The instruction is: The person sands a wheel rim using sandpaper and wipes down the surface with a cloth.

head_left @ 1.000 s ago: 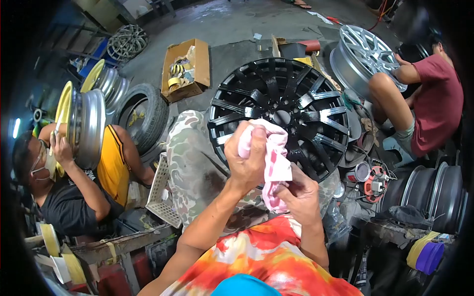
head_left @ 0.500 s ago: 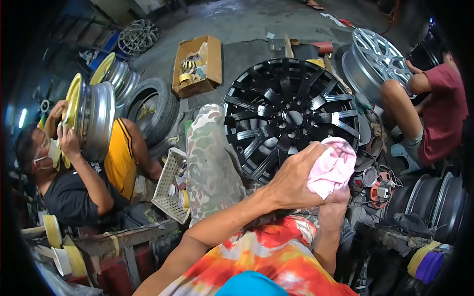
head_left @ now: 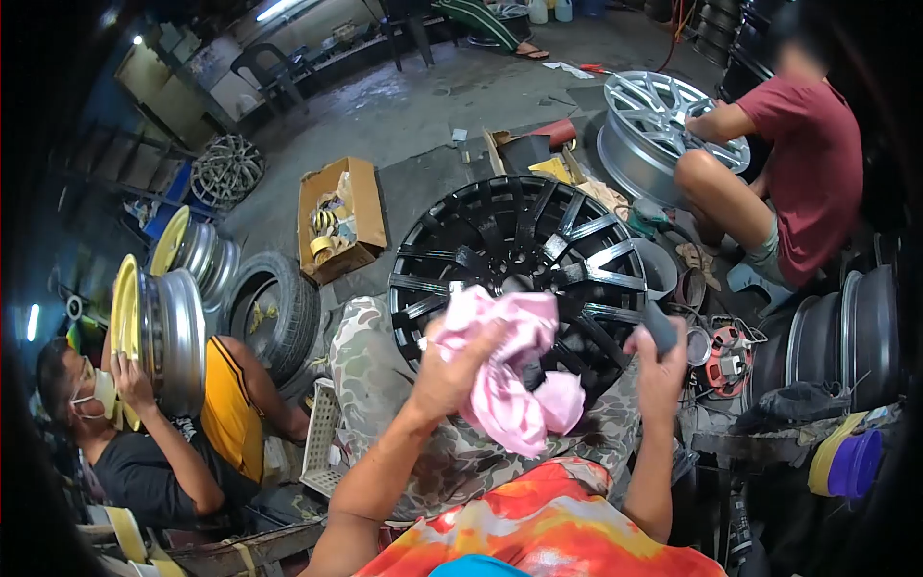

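Observation:
My left hand (head_left: 444, 377) grips a crumpled pink cloth (head_left: 510, 409), which hangs loosely over my lap. Between the fingers and thumb of my right hand (head_left: 663, 375) is a small dark grey piece of sandpaper (head_left: 660, 328), raised beside the wheel's right edge. The glossy black multi-spoke wheel rim (head_left: 598, 258) lies face up in front of me, by my camouflage-clad knees. The cloth covers part of its near spokes and hub.
At left, a masked person (head_left: 144, 471) handles a yellow-lipped wheel (head_left: 125, 332). Another person (head_left: 808, 183) sits at right by a silver wheel (head_left: 625, 159). Around the floor are a cardboard box (head_left: 365, 207), a tyre (head_left: 288, 317), a plastic basket (head_left: 320, 442) and a red power tool (head_left: 723, 361).
My hands have moved apart. The cloth, bunched up at both hands before, now hangs from my left hand, and the grey sandpaper shows in my right. The view has tilted up.

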Demonstrator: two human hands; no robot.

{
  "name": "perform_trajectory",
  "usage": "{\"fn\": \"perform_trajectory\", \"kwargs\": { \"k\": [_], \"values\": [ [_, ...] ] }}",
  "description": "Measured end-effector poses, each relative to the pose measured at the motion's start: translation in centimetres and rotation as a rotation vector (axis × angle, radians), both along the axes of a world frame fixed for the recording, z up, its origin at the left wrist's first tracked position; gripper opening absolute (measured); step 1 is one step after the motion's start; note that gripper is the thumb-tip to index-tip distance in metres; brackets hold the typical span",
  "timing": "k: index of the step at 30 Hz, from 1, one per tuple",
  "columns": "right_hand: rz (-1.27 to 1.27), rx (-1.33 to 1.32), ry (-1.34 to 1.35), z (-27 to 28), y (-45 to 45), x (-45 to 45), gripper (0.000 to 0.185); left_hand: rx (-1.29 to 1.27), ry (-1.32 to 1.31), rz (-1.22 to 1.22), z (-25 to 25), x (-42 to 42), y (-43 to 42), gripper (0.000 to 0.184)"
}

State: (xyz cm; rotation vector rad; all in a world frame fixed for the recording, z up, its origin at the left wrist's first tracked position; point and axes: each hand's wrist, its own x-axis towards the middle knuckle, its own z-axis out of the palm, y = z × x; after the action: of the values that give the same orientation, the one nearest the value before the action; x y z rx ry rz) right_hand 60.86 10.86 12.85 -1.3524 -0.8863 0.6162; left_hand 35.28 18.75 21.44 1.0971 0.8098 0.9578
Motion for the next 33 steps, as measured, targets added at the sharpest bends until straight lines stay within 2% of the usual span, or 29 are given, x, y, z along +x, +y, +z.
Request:
{"fn": "perform_trajectory", "kwargs": {
  "k": [2, 3, 4, 6, 8, 12, 14, 16, 18, 20, 22, 24, 26, 27, 28, 30, 32, 33],
  "values": [
    [-0.17, -0.146, -0.481, -1.1, 2.1, 0.1, 0.019, 0.255, 0.119, -0.183, -0.6, 0.9, -0.7, 0.023],
    [-0.177, -0.228, -0.518, -0.4, 2.5, -0.6, 0.018, 0.316, 0.195, -0.261, 0.0, 1.4, -1.2, 0.025],
    [-0.122, -0.164, -0.578, -1.1, 3.3, -0.6, 0.018, 0.471, 0.216, -0.312, 0.3, 2.2, -1.2, 0.027],
    [-0.041, -0.197, -0.563, -1.7, 3.4, -1.3, 0.017, 0.589, 0.341, -0.417, 0.5, 2.1, -0.9, 0.028],
    [-0.045, -0.139, -0.615, -3.3, 3.4, -1.8, 0.018, 0.578, 0.327, -0.406, 1.2, 2.3, -1.0, 0.028],
    [-0.036, -0.14, -0.583, -4.7, 2.9, -2.3, 0.022, 0.527, 0.334, -0.408, 1.8, 2.5, -0.6, 0.029],
    [-0.085, -0.189, -0.477, -4.7, 2.4, -2.6, 0.023, 0.45, 0.294, -0.493, 2.2, 2.8, -0.8, 0.03],
    [-0.121, -0.23, -0.466, -5.4, 2.1, -2.7, 0.026, 0.357, 0.361, -0.581, 2.7, 3.4, -1.0, 0.032],
    [-0.183, -0.284, -0.468, -6.1, 0.9, -3.0, 0.029, 0.649, 0.273, -0.68, 1.4, 4.6, -1.3, 0.033],
    [-0.299, -0.376, -0.453, -7.2, 0.1, -3.3, 0.031, 0.657, 0.209, -0.718, 1.0, 5.5, -1.7, 0.032],
    [-0.303, -0.331, -0.463, -9.4, -1.2, -2.9, 0.03, 0.661, 0.403, -0.972, 0.1, 6.1, -1.9, 0.053],
    [-0.335, -0.317, -0.453, -10.2, -2.1, -2.7, 0.029, 0.715, 0.416, -1.009, 0.3, 6.7, -2.0, 0.052],
    [-0.242, -0.235, -0.452, -10.1, -2.3, -2.1, 0.023, 0.876, 0.448, -1.088, -0.1, 7.3, -2.1, 0.05],
    [-0.256, -0.206, -0.62, -9.7, -2.3, -1.8, 0.016, 0.904, 0.456, -1.122, 0.1, 7.3, -2.1, 0.047],
    [-0.251, -0.223, -0.626, -8.4, -1.9, -1.9, 0.016, 0.891, 0.443, -1.124, 0.0, 7.3, -2.0, 0.047],
    [-0.179, -0.077, -0.865, -6.0, -0.4, -2.3, 0.013, 0.927, 0.483, -1.235, -0.1, 7.5, -1.9, 0.047],
    [-0.085, -0.045, -0.756, -4.8, 1.8, -3.3, 0.025, 0.939, 0.478, -1.268, -0.6, 7.8, -1.8, 0.046],
    [-0.013, -0.049, -0.819, -4.9, 2.9, -3.5, 0.029, 0.975, 0.432, -1.259, -1.4, 7.9, -1.9, 0.044]
  ]
}}
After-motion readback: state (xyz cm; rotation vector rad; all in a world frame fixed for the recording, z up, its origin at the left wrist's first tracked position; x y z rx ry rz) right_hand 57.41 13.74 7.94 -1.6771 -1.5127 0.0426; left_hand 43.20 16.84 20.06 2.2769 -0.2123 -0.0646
